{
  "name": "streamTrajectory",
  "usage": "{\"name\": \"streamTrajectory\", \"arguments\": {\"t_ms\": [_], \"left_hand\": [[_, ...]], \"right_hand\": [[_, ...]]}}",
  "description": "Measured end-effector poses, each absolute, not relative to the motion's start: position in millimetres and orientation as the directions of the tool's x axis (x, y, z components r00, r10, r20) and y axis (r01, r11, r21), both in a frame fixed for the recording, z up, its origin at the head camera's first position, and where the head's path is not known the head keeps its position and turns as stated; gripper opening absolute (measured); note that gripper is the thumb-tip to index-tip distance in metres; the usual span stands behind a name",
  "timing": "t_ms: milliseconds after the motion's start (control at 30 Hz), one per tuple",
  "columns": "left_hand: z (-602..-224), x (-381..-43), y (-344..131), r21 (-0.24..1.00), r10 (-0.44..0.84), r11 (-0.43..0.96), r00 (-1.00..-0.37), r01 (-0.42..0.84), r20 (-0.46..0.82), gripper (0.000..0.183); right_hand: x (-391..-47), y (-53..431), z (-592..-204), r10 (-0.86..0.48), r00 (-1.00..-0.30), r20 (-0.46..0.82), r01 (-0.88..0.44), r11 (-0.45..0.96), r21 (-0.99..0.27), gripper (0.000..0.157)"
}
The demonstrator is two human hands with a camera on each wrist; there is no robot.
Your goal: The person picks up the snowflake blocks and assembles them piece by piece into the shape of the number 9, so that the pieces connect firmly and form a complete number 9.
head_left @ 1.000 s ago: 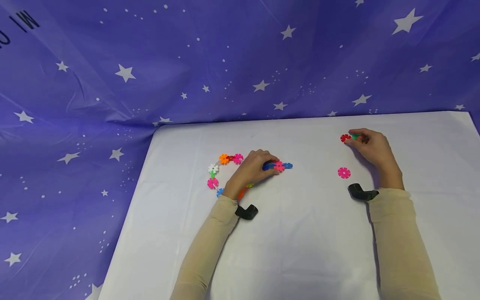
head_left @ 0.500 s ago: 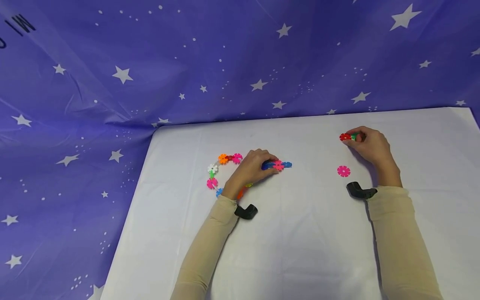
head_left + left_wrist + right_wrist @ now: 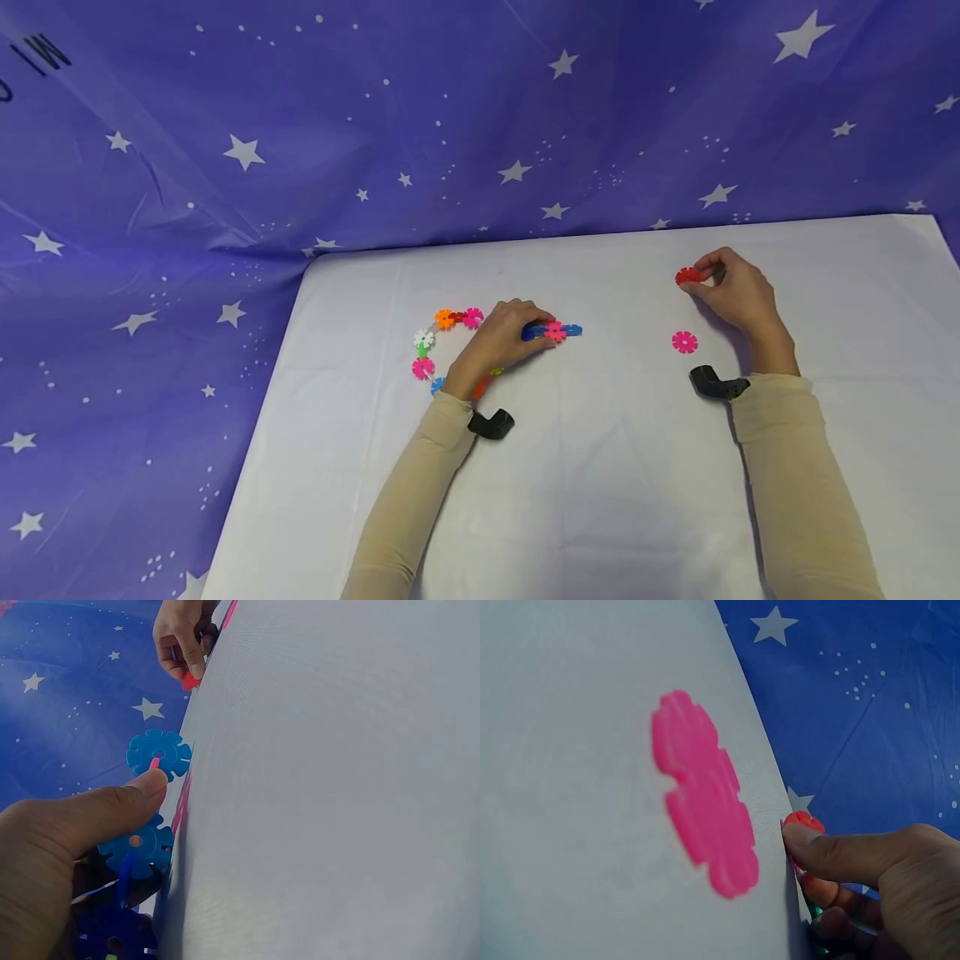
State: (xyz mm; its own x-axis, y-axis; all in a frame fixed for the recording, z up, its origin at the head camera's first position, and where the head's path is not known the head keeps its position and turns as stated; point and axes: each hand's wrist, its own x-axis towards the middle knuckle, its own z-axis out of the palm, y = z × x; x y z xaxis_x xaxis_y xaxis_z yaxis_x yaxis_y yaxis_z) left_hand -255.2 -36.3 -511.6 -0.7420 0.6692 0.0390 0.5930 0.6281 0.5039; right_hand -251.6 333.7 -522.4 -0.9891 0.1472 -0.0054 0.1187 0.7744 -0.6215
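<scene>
My left hand (image 3: 504,340) grips a linked chain of notched flower-shaped plastic discs, thumb and fingers on a pink disc (image 3: 555,332) with blue discs (image 3: 573,330) on either side. In the left wrist view the thumb presses at a pink edge between two light-blue discs (image 3: 157,754), and a dark-blue disc (image 3: 116,934) sits below. At the table's far right, my right hand (image 3: 738,296) pinches a red disc (image 3: 687,277) between thumb and fingers. A bit of a green disc (image 3: 815,910) shows under those fingers in the right wrist view, the rest hidden.
A loose pink disc (image 3: 685,342) lies on the white table (image 3: 615,467) just in front of my right hand. The rest of the chain curves left in a ring with an orange disc (image 3: 445,319) and a white disc (image 3: 424,338), partly under my left wrist.
The right hand has shifted slightly left with the red disc, and the green disc beside it has gone out of sight in the head view. My left hand stays on the chain.
</scene>
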Motion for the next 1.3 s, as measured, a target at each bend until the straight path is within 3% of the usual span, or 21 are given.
{"name": "streamTrajectory", "arguments": {"t_ms": [167,333,567,733,867,1300], "left_hand": [[-509,-255,-37,0.479,0.673,0.638,-0.739,0.602,0.033,0.040],[-501,-253,-36,0.466,0.680,0.642,-0.733,0.609,0.021,0.048],[-501,-253,-19,0.494,0.682,0.607,-0.727,0.622,0.078,0.034],[-510,-253,-10,0.446,0.656,0.641,-0.747,0.625,0.104,0.022],[-512,-252,-8,0.454,0.641,0.644,-0.758,0.616,0.119,0.019],[-515,-252,-11,0.514,0.631,0.606,-0.761,0.606,0.153,0.015]], "right_hand": [[-248,330,-518,0.123,-0.992,0.035,0.066,0.728,-0.683,0.035],[-240,313,-505,0.049,-0.998,0.035,-0.002,0.546,-0.838,0.032],[-220,266,-504,-0.158,-0.987,0.021,-0.075,0.343,-0.936,0.030],[-210,237,-516,-0.293,-0.950,-0.108,0.012,0.310,-0.951,0.030],[-208,226,-520,-0.299,-0.938,-0.177,0.078,0.315,-0.946,0.030],[-208,216,-525,-0.312,-0.939,-0.143,0.054,0.277,-0.959,0.029]]}}
